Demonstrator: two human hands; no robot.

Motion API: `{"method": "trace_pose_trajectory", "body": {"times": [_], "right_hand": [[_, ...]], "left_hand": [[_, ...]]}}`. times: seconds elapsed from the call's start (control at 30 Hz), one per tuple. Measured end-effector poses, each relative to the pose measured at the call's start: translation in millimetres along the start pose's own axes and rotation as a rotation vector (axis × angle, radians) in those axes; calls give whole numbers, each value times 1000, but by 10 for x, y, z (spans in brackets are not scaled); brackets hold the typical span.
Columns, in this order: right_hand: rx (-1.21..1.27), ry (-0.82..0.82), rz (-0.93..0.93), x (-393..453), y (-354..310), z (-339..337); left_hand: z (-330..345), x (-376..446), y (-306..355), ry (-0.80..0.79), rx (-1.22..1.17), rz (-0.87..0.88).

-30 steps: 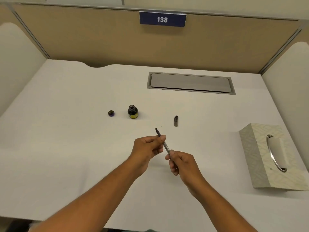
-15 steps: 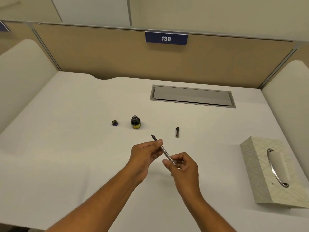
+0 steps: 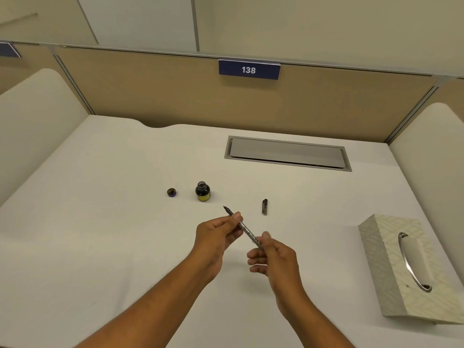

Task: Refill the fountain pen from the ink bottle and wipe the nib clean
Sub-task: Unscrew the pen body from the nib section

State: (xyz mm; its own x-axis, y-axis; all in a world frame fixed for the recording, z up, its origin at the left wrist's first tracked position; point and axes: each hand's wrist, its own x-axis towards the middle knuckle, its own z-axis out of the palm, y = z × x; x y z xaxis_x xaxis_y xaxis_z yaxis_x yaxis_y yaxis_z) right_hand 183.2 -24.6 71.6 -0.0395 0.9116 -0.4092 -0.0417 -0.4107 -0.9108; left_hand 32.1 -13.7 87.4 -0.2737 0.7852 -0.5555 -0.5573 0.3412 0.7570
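Observation:
I hold the uncapped fountain pen (image 3: 247, 231) over the white desk, nib pointing up and left toward the ink bottle. My left hand (image 3: 217, 234) pinches the pen near the nib end. My right hand (image 3: 272, 254) pinches its rear end between thumb and forefinger, the other fingers loosely spread. The small dark ink bottle (image 3: 202, 191) with a yellow label stands open beyond the nib. Its cap (image 3: 171, 192) lies to its left. The pen cap (image 3: 265, 206) lies on the desk to the right of the bottle.
A patterned tissue box (image 3: 391, 270) with a metal-rimmed slot sits at the right edge of the desk (image 3: 100, 222). A grey cable hatch (image 3: 287, 153) is set into the desk at the back. Partition walls enclose the back and both sides.
The view has tilted up. My right hand's fingers have shifted on the rear of the pen, and the pen has stayed between both hands.

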Motion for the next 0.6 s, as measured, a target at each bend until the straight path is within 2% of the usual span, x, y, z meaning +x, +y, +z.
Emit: {"method": "trace_pose_trajectory", "body": {"times": [0.17,0.33,0.5,0.6], "right_hand": [[-85,82,-146,6,10,-29],[8,-6,13,15,-27,-8],[-25,53,-89,13,-26,-16],[46,2,15,21,-56,0]], "left_hand": [[8,3,13,15,-9,-13],[10,7,18,5,-24,-6],[3,13,23,14,-38,-11],[-5,19,13,16,-47,-9]]}}
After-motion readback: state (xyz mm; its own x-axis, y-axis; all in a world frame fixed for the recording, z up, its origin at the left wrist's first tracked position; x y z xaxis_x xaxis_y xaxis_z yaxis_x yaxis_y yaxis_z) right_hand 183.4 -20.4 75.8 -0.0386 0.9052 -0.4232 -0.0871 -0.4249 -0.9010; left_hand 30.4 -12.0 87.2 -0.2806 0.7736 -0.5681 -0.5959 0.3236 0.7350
